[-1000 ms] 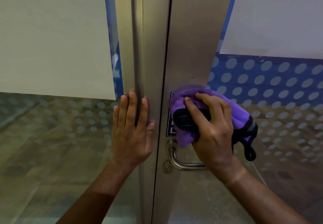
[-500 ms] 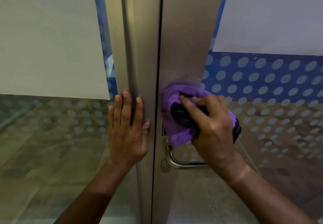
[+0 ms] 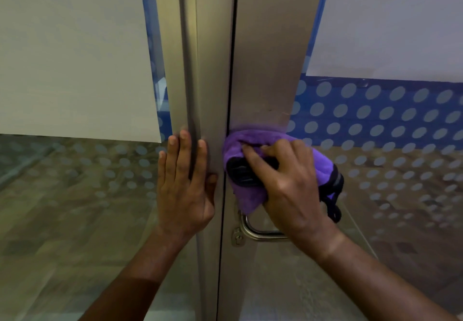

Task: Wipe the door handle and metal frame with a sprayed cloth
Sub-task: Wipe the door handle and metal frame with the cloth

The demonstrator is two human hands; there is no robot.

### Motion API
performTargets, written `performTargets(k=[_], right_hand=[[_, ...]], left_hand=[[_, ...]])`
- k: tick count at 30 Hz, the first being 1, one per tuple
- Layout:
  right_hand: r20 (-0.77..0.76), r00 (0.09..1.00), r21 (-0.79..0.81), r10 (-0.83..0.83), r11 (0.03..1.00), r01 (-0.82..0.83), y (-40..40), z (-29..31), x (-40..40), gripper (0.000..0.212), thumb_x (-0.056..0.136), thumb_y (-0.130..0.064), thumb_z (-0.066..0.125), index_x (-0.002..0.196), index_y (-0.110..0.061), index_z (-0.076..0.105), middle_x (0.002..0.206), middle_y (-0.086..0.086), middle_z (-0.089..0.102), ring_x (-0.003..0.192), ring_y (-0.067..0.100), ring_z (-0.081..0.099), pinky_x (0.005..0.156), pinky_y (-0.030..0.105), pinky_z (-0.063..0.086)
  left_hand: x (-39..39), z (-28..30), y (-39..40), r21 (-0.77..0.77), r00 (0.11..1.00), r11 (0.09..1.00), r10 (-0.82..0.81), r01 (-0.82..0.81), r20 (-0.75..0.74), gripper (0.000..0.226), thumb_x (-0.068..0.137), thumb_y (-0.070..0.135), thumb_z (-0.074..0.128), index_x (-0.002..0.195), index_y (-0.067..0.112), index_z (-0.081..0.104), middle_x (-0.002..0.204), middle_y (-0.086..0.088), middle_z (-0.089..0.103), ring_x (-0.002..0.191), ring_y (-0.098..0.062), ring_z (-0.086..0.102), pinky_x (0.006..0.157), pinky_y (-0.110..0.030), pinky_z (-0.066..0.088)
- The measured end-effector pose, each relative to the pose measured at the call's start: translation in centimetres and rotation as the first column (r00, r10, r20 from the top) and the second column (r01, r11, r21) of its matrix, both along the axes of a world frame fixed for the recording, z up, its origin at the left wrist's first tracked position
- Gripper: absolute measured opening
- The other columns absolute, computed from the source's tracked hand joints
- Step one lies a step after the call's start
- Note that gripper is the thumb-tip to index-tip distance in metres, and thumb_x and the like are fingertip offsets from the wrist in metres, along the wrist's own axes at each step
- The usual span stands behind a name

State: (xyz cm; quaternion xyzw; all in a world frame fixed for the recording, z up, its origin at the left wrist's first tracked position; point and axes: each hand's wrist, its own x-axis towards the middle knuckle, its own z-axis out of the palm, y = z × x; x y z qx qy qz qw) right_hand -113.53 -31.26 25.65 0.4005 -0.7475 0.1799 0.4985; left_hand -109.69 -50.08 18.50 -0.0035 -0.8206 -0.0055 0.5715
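My right hand [image 3: 290, 185] grips a bunched purple cloth [image 3: 246, 197] with black trim and presses it against the brushed metal frame [image 3: 265, 44] of the right door, just above the handle. The curved steel door handle [image 3: 250, 230] shows below the cloth, its far end hidden by my wrist. A small keyhole [image 3: 237, 238] sits beside its base. My left hand [image 3: 185, 187] lies flat, fingers apart, on the left door's metal frame [image 3: 213, 70], holding nothing.
A dark vertical gap [image 3: 229, 95] separates the two door leaves. Glass panels on both sides carry frosted dots and a blue band [image 3: 375, 110]. White sheets cover the upper glass at left [image 3: 75, 52] and right [image 3: 390, 19].
My right hand has slid the cloth leftward toward the door gap, covering the small sign that showed above the handle. My left hand stays flat on the frame.
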Motion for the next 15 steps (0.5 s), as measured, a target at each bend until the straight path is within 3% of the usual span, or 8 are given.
performTargets(k=[5, 7, 10, 12, 13, 15], right_hand=[[0.02, 1.0, 0.347, -0.023, 0.938, 0.015, 2.7, -2.7, 0.5, 0.022, 0.089, -0.023, 0.059, 0.101, -0.016, 0.074, 0.087, 0.007, 0.061, 0.083, 0.024, 0.044, 0.072, 0.038, 0.033], [0.108, 0.993, 0.349, -0.057, 0.937, 0.016, 4.0, -3.0, 0.4, 0.022, 0.085, -0.026, 0.063, 0.101, -0.018, 0.076, 0.088, 0.005, 0.062, 0.084, 0.025, 0.048, 0.073, 0.038, 0.032], [0.25, 0.968, 0.058, -0.021, 0.998, 0.007, 6.3, -2.6, 0.2, 0.037, 0.07, -0.011, 0.085, 0.106, -0.016, 0.077, 0.095, 0.008, 0.065, 0.087, 0.029, 0.057, 0.073, 0.041, 0.04], [0.286, 0.956, -0.186, 0.059, 0.983, -0.005, 8.0, -1.9, 0.4, 0.05, 0.068, -0.003, 0.082, 0.114, -0.018, 0.07, 0.105, 0.006, 0.059, 0.093, 0.029, 0.057, 0.077, 0.042, 0.046], [0.286, 0.954, -0.276, 0.09, 0.961, -0.008, 8.7, -1.6, 0.6, 0.052, 0.069, -0.004, 0.078, 0.118, -0.017, 0.064, 0.108, 0.007, 0.056, 0.096, 0.028, 0.056, 0.08, 0.038, 0.048], [0.297, 0.95, -0.375, 0.098, 0.927, 0.021, 9.8, -1.3, 1.0, 0.052, 0.069, -0.008, 0.078, 0.118, -0.008, 0.061, 0.11, 0.015, 0.055, 0.096, 0.022, 0.054, 0.085, 0.015, 0.043]], left_hand=[[0.2, 0.1, 0.1, 0.004, 1.0, 1.0, -0.003, 0.003, 0.009, 0.07, 0.1, 0.032, 0.038, 0.158, 0.017, 0.002, 0.167, -0.002, -0.014, 0.155, -0.023, -0.01, 0.126, -0.041, -0.003], [0.3, 0.2, 0.0, -0.003, 1.0, 1.0, -0.003, 0.003, 0.011, 0.072, 0.099, 0.031, 0.04, 0.158, 0.018, 0.0, 0.167, -0.002, -0.015, 0.155, -0.022, -0.01, 0.126, -0.041, -0.004], [0.3, 0.3, 0.1, -0.003, 1.0, 1.0, 0.001, -0.001, 0.02, 0.073, 0.099, 0.03, 0.04, 0.158, 0.018, -0.001, 0.166, -0.001, -0.016, 0.155, -0.022, -0.011, 0.126, -0.041, -0.003], [0.2, 0.2, 0.1, -0.003, 1.0, 1.0, 0.007, -0.007, 0.014, 0.073, 0.099, 0.03, 0.04, 0.158, 0.018, 0.0, 0.167, -0.001, -0.015, 0.155, -0.022, -0.011, 0.126, -0.041, -0.003], [0.1, 0.2, 0.1, -0.003, 1.0, 1.0, 0.01, -0.01, 0.012, 0.073, 0.099, 0.03, 0.04, 0.158, 0.018, 0.0, 0.167, -0.001, -0.015, 0.155, -0.022, -0.01, 0.126, -0.041, -0.003], [0.1, 0.2, 0.0, -0.007, 1.0, 1.0, 0.01, -0.01, 0.001, 0.072, 0.099, 0.03, 0.039, 0.158, 0.017, 0.0, 0.167, -0.002, -0.014, 0.155, -0.022, -0.01, 0.126, -0.041, -0.003]])
